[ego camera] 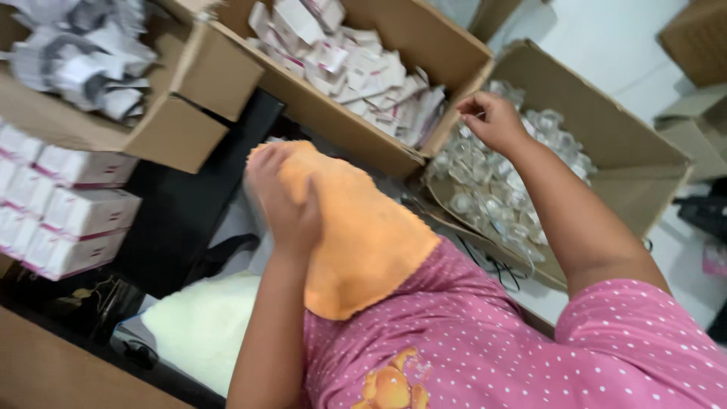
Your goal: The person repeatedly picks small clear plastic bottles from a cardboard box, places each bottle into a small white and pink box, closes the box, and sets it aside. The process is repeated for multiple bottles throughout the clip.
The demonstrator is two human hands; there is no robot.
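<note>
Head view: a white floor (621, 45) at upper right, crowded by cardboard boxes. The left hand (284, 197), grip pressed onto an orange cloth (363, 235), sits at centre. The right hand (492, 120), fingers pinched together on something I cannot make out, hovers over a box of clear jars (492, 189). Little free room between box edges.

White-and-pink cartons (72, 212) stacked left; flattened ones fill an open box (394, 148).

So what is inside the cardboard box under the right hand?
The cardboard box holds a heap of small clear glass jars. The right hand and forearm cover part of the heap; anything beneath the jars is hidden.
</note>
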